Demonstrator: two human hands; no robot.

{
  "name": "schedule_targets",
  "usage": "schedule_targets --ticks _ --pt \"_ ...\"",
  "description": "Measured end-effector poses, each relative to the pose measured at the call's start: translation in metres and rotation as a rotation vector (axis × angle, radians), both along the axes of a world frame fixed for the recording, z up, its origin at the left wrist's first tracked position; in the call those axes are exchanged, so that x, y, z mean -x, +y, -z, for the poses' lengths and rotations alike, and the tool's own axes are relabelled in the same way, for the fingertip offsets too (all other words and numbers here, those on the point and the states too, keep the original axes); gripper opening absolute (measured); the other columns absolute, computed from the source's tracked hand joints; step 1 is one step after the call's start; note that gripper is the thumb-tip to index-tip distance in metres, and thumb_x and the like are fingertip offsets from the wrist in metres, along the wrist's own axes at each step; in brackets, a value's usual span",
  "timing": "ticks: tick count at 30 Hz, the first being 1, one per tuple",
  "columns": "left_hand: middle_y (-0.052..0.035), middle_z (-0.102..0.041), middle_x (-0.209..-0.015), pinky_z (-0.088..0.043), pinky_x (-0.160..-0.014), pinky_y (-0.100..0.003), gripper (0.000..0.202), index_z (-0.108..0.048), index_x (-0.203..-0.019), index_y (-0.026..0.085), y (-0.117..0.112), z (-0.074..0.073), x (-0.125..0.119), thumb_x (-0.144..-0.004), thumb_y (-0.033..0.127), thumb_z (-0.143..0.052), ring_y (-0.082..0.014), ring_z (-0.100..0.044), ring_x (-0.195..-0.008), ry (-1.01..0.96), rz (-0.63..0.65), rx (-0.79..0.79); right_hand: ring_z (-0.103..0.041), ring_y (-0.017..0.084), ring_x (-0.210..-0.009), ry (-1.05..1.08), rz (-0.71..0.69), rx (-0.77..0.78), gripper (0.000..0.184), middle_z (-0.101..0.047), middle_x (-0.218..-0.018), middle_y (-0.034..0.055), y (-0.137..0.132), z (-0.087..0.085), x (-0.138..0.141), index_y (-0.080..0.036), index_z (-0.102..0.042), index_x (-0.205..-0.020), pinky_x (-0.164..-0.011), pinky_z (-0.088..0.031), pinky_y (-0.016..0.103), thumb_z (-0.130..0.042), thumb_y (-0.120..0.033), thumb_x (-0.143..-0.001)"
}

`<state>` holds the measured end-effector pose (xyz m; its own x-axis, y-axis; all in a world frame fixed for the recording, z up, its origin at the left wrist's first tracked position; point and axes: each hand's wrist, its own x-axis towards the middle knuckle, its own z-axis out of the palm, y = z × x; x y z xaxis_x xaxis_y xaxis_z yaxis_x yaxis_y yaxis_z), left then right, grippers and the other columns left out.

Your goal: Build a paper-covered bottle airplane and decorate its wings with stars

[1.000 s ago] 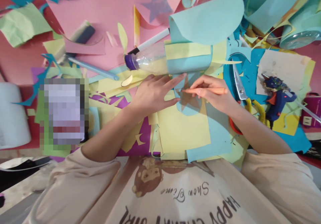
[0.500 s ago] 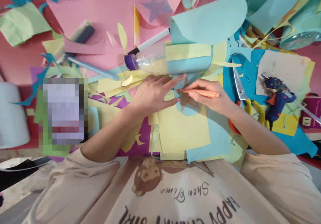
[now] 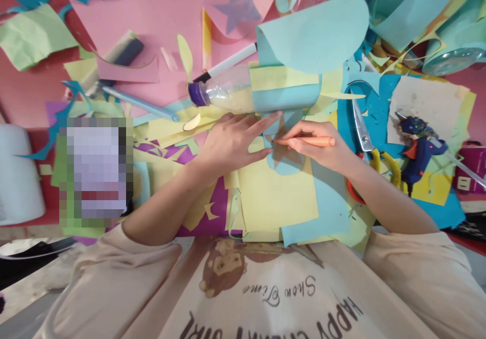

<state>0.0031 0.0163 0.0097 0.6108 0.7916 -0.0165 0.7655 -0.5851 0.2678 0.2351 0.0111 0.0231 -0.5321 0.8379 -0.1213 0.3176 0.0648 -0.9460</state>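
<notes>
My right hand (image 3: 326,149) grips an orange felt-tip pen (image 3: 317,141), its tip on a light blue paper flap (image 3: 299,162). On the flap is a brownish-orange star (image 3: 284,157), partly coloured. My left hand (image 3: 231,144) lies flat with fingers apart, its index finger and thumb resting at the flap's left side. Just beyond both hands a clear plastic bottle (image 3: 228,91) lies on its side, wrapped in blue and yellow paper, with a purple cap (image 3: 196,95). From its far side rises another rounded light blue flap (image 3: 319,32). Yellow paper (image 3: 279,202) lies beneath the star flap.
To the right lie scissors (image 3: 362,131), partly behind my forearm, and a blue glue gun (image 3: 417,159). A white marker (image 3: 231,61) and a light blue pen (image 3: 142,105) lie farther off. A pixelated object (image 3: 98,166) is at left. Paper scraps cover the table.
The orange pen has shifted slightly to the right and tilts a little differently. The far blue flap has dipped slightly. My left hand has stayed in place.
</notes>
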Motion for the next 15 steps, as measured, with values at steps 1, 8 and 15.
schedule_targets --ticks 1,8,15 --pt "-0.0077 -0.069 -0.095 -0.048 -0.078 -0.035 0.06 -0.046 -0.143 0.022 -0.0002 0.0 0.0 -0.088 0.043 -0.055 -0.025 -0.065 -0.088 0.005 0.002 -0.005 -0.051 0.01 -0.063 0.004 -0.006 0.007 0.027 -0.065 -0.075 0.0003 0.0001 -0.0004 -0.0002 -0.016 -0.069 -0.088 -0.056 -0.035 0.023 -0.06 -0.042 -0.091" --pt "-0.008 -0.069 -0.098 -0.048 -0.079 -0.036 0.06 -0.045 -0.143 0.023 -0.0007 -0.0003 -0.0002 -0.088 0.042 -0.055 -0.025 -0.065 -0.09 0.002 0.001 0.006 -0.051 0.01 -0.064 -0.008 0.018 -0.012 0.026 -0.065 -0.076 0.0001 -0.0002 -0.0016 0.0005 -0.018 -0.067 -0.089 -0.057 -0.036 0.023 -0.059 -0.042 -0.091" --pt "-0.0074 -0.069 -0.098 -0.047 -0.08 -0.035 0.06 -0.044 -0.144 0.024 -0.0001 -0.0013 -0.0007 -0.088 0.042 -0.055 -0.025 -0.065 -0.09 0.011 -0.005 0.018 -0.05 0.01 -0.065 -0.026 0.041 -0.05 0.025 -0.064 -0.077 0.0 -0.0016 -0.0015 0.0021 -0.018 -0.065 -0.089 -0.058 -0.036 0.023 -0.058 -0.042 -0.092"
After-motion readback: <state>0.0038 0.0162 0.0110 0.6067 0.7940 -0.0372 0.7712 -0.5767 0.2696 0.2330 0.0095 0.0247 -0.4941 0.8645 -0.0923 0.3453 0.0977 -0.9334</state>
